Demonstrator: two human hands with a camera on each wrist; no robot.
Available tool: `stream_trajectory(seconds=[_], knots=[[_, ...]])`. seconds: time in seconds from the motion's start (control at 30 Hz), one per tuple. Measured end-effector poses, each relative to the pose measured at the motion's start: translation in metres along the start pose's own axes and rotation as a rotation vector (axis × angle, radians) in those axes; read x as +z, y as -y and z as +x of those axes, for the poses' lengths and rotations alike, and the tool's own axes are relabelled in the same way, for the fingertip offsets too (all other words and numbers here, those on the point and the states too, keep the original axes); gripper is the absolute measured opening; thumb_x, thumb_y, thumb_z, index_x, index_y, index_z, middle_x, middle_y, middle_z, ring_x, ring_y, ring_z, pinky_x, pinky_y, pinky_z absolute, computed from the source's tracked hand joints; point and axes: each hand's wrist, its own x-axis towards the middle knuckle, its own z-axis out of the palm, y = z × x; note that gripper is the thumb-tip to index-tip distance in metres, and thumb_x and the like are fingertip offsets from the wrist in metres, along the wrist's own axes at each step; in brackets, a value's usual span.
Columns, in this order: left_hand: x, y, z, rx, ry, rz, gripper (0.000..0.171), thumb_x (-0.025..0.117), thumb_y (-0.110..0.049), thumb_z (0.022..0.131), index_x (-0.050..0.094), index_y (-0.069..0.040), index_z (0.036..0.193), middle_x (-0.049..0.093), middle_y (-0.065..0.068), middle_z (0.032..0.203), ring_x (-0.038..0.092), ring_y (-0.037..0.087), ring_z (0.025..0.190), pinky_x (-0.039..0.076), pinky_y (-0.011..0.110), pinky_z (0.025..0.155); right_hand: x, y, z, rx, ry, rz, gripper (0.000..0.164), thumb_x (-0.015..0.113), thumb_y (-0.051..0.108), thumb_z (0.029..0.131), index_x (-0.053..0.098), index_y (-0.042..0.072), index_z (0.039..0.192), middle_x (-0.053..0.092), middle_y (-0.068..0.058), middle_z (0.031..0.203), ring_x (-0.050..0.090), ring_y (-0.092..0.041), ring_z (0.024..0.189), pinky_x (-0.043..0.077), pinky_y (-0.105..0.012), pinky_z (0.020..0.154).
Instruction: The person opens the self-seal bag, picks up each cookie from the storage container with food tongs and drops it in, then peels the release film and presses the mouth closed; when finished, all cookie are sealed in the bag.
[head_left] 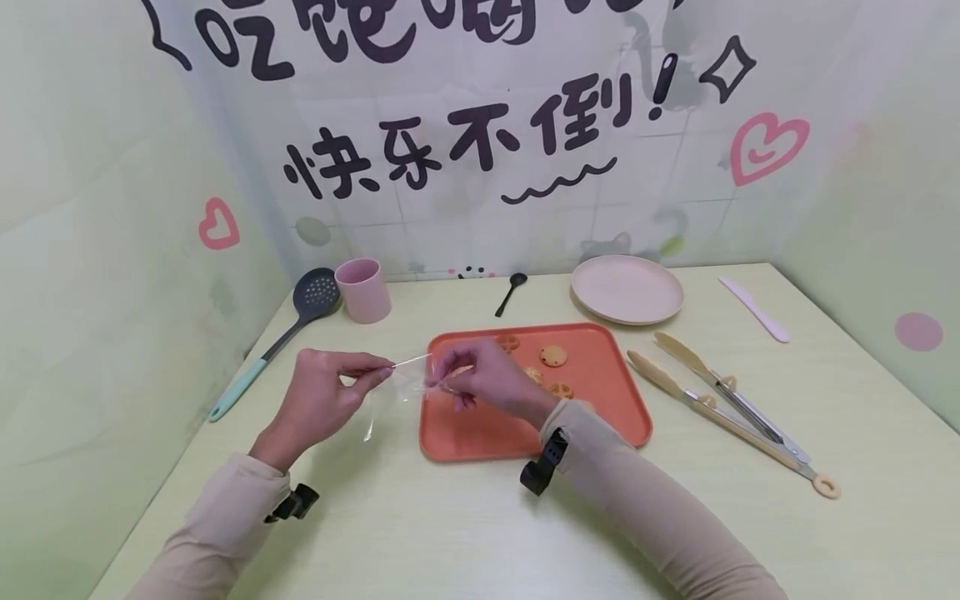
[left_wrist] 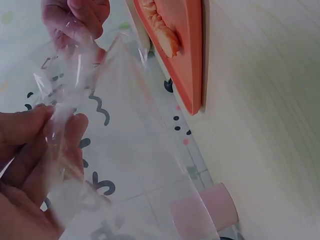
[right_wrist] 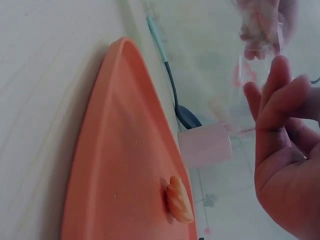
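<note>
Above the table, my left hand point(head_left: 315, 404) pinches one side of a clear thin plastic bag point(head_left: 411, 385) between thumb and fingers. The right hand point(head_left: 495, 379) pinches the bag's other side, over the left part of an orange tray point(head_left: 480, 447). In the left wrist view the film of the bag point(left_wrist: 135, 145) hangs loose below the fingers, with nothing seen inside. On the tray lie a round cookie point(head_left: 553, 356), a pretzel-shaped cookie point(head_left: 560, 390) and a twisted pastry point(right_wrist: 179, 200); my right hand and forearm hide some of the tray.
Back left stand a pink cup point(head_left: 365, 293) and a slotted skimmer point(head_left: 316, 293) with a mint handle. A small black spoon point(head_left: 512, 294), a pink plate point(head_left: 628, 292) and a lilac knife point(head_left: 753, 309) lie along the back. Tongs point(head_left: 738, 414) lie right of the tray.
</note>
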Motion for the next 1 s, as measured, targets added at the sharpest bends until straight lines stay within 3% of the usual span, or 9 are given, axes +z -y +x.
stream_trajectory(seconds=[0.07, 0.23, 0.37, 0.47, 0.53, 0.63, 0.73, 0.87, 1.0], knots=[[-0.001, 0.001, 0.001, 0.041, -0.015, 0.022, 0.014, 0.082, -0.003, 0.08, 0.082, -0.011, 0.092, 0.08, 0.002, 0.085, 0.077, 0.016, 0.074, 0.056, 0.024, 0.06, -0.002, 0.001, 0.0, 0.013, 0.028, -0.033, 0.014, 0.06, -0.005, 0.092, 0.068, 0.002, 0.102, 0.072, -0.021, 0.104, 0.054, -0.014, 0.054, 0.05, -0.024, 0.053], [-0.003, 0.003, -0.003, 0.269, -0.032, 0.128, 0.026, 0.087, -0.001, 0.072, 0.081, -0.01, 0.096, 0.08, 0.001, 0.089, 0.078, 0.015, 0.081, 0.061, 0.032, 0.07, -0.007, -0.001, 0.002, 0.075, 0.123, 0.034, 0.038, 0.052, -0.007, 0.092, 0.066, 0.009, 0.124, 0.072, -0.022, 0.108, 0.05, -0.013, 0.051, 0.042, -0.023, 0.05], [-0.004, 0.003, -0.007, 0.408, -0.051, 0.127, 0.034, 0.09, 0.0, 0.065, 0.081, -0.013, 0.095, 0.08, -0.001, 0.087, 0.077, 0.012, 0.077, 0.06, 0.03, 0.069, -0.011, -0.004, 0.003, 0.097, 0.209, 0.135, 0.039, 0.056, 0.006, 0.098, 0.06, 0.013, 0.136, 0.074, -0.01, 0.102, 0.056, -0.014, 0.059, 0.042, -0.024, 0.054], [-0.005, 0.001, -0.008, 0.485, -0.065, 0.138, 0.037, 0.091, 0.001, 0.062, 0.081, -0.013, 0.095, 0.08, -0.002, 0.086, 0.076, 0.012, 0.074, 0.06, 0.031, 0.066, -0.01, -0.003, 0.004, 0.084, 0.22, 0.13, 0.032, 0.061, 0.016, 0.099, 0.064, 0.01, 0.13, 0.075, -0.005, 0.098, 0.067, -0.015, 0.076, 0.05, -0.025, 0.064], [-0.005, -0.002, -0.008, 0.518, -0.07, 0.16, 0.038, 0.091, 0.001, 0.061, 0.081, -0.012, 0.095, 0.08, -0.001, 0.085, 0.076, 0.013, 0.073, 0.06, 0.031, 0.066, -0.008, -0.001, 0.004, 0.074, 0.189, 0.087, 0.024, 0.064, 0.014, 0.097, 0.069, 0.008, 0.12, 0.074, -0.005, 0.094, 0.07, -0.016, 0.082, 0.054, -0.026, 0.069], [-0.004, -0.004, -0.009, 0.536, -0.077, 0.195, 0.039, 0.091, 0.003, 0.06, 0.081, -0.011, 0.096, 0.08, 0.001, 0.086, 0.076, 0.013, 0.072, 0.06, 0.031, 0.063, -0.003, 0.003, 0.002, 0.054, 0.15, -0.035, 0.02, 0.067, 0.006, 0.092, 0.072, 0.007, 0.112, 0.071, -0.004, 0.091, 0.066, -0.016, 0.079, 0.054, -0.027, 0.069], [-0.005, -0.006, -0.01, 0.535, -0.081, 0.218, 0.039, 0.089, 0.005, 0.062, 0.08, -0.009, 0.097, 0.08, 0.003, 0.087, 0.076, 0.014, 0.072, 0.06, 0.031, 0.062, 0.001, 0.006, 0.0, 0.061, 0.15, -0.114, 0.035, 0.067, 0.002, 0.09, 0.068, 0.011, 0.124, 0.069, -0.006, 0.087, 0.066, -0.017, 0.075, 0.058, -0.03, 0.069], [-0.007, -0.007, -0.011, 0.564, -0.078, 0.237, 0.04, 0.085, 0.01, 0.064, 0.078, -0.008, 0.099, 0.08, 0.004, 0.09, 0.077, 0.017, 0.075, 0.061, 0.034, 0.064, 0.001, 0.003, 0.0, 0.139, 0.147, -0.077, 0.045, 0.066, 0.013, 0.094, 0.058, 0.015, 0.138, 0.069, -0.009, 0.082, 0.064, -0.017, 0.066, 0.057, -0.029, 0.064], [-0.009, -0.007, -0.013, 0.611, -0.053, 0.248, 0.042, 0.084, 0.012, 0.064, 0.078, -0.008, 0.1, 0.08, 0.003, 0.092, 0.077, 0.017, 0.077, 0.062, 0.034, 0.065, -0.005, -0.004, -0.001, 0.156, 0.124, -0.077, 0.045, 0.065, 0.012, 0.093, 0.059, 0.014, 0.138, 0.07, -0.009, 0.098, 0.061, -0.016, 0.072, 0.054, -0.026, 0.064]])
